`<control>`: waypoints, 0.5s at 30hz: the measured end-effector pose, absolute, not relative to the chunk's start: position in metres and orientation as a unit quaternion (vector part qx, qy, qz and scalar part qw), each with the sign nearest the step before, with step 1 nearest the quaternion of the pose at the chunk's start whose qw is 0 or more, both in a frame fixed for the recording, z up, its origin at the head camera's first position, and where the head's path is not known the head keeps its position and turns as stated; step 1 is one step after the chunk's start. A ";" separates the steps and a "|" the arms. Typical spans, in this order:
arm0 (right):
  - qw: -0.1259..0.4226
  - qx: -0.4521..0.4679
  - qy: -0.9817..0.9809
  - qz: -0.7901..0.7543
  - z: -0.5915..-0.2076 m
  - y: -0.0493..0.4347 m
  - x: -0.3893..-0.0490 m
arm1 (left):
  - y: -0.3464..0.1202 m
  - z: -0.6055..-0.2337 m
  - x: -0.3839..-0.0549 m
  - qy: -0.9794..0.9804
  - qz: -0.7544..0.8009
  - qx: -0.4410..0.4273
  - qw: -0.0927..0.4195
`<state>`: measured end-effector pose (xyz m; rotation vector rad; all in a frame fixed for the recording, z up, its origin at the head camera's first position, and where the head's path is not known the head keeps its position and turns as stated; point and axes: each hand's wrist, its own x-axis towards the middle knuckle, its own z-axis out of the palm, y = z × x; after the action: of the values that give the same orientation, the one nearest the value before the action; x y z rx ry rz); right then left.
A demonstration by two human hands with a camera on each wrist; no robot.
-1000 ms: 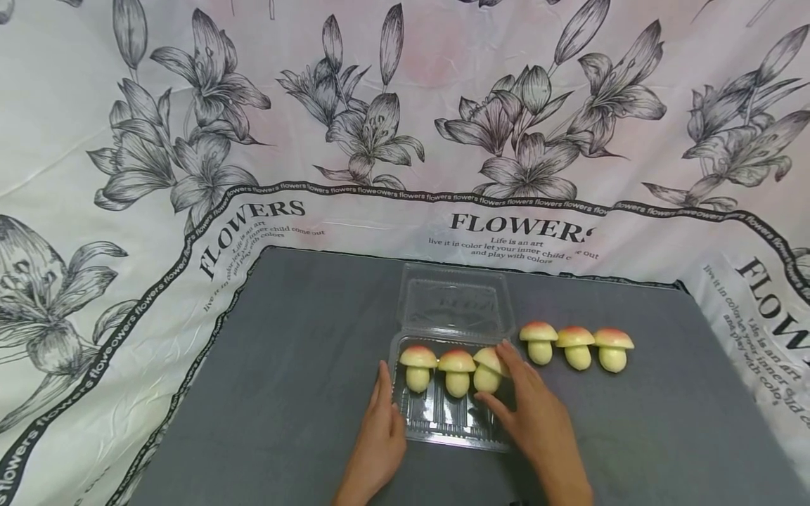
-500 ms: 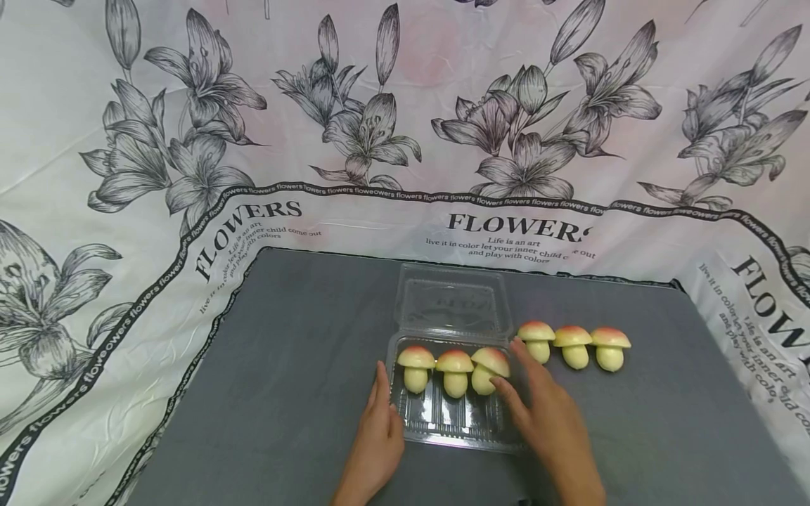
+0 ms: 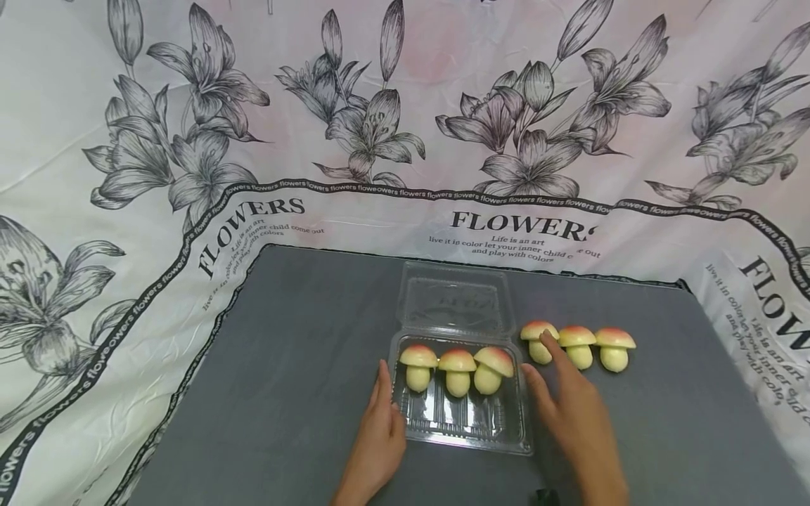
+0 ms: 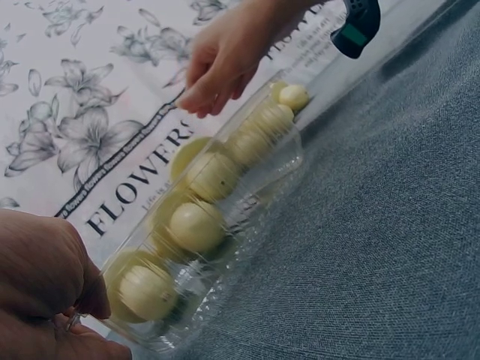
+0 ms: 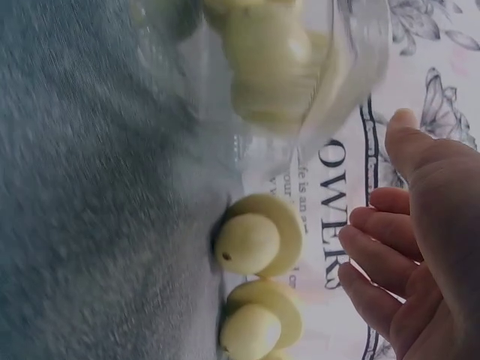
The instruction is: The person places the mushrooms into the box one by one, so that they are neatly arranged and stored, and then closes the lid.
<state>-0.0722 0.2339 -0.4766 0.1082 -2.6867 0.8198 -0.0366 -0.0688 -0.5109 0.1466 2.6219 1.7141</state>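
Observation:
A clear plastic clamshell box (image 3: 468, 436) lies with its lid (image 3: 452, 302) folded back. Three toy mushrooms with reddish caps, the left one (image 3: 418, 369), the middle one (image 3: 458, 372) and the tilted right one (image 3: 492, 370), sit in a row inside it. My left hand (image 3: 377, 439) is at the box's left side; the left wrist view shows its thumb and fingers pinching the rim. My right hand (image 3: 572, 411), holding nothing, hovers right of the box with fingers spread. Its index finger partly covers the nearest of three more mushrooms (image 3: 540, 341) outside.
Beside that nearest mushroom stand a middle mushroom (image 3: 577, 346) and a right-hand mushroom (image 3: 614, 349) on the dark grey tabletop (image 3: 304, 365). A white flower-printed cloth (image 3: 380, 140) rises behind and around the table. A dark wrist device (image 4: 356, 30) shows on the right arm.
My right hand has let go of the right mushroom in the box and moved right, towards the mushrooms outside. My left hand stays at the box's left side.

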 end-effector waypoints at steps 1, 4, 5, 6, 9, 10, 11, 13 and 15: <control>0.165 0.036 -0.943 0.286 -0.476 0.236 -0.073 | -0.069 -0.511 -0.037 0.836 0.547 0.048 0.003; 0.175 0.032 -0.943 0.281 -0.476 0.242 -0.075 | -0.069 -0.510 -0.037 0.836 0.546 0.049 0.004; 0.177 0.029 -0.943 0.279 -0.476 0.244 -0.076 | -0.069 -0.509 -0.037 0.837 0.545 0.049 0.004; 0.178 0.027 -0.944 0.276 -0.476 0.246 -0.076 | -0.069 -0.509 -0.037 0.837 0.545 0.048 0.005; 0.188 0.025 -0.943 0.273 -0.477 0.252 -0.079 | -0.069 -0.509 -0.037 0.838 0.543 0.046 0.005; 0.188 0.025 -0.944 0.271 -0.477 0.255 -0.079 | -0.069 -0.510 -0.037 0.839 0.543 0.046 0.004; 0.193 0.025 -0.943 0.272 -0.477 0.257 -0.080 | -0.069 -0.510 -0.037 0.839 0.542 0.045 0.004; 0.200 0.029 -0.941 0.271 -0.477 0.263 -0.082 | -0.069 -0.511 -0.037 0.840 0.541 0.045 0.002; 0.203 0.030 -0.941 0.268 -0.477 0.270 -0.083 | -0.069 -0.511 -0.037 0.840 0.540 0.044 0.001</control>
<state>-0.0834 0.2696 -0.4768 0.0831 -2.6266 0.7474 -0.0373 -0.0691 -0.5113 0.1385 2.6387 1.6966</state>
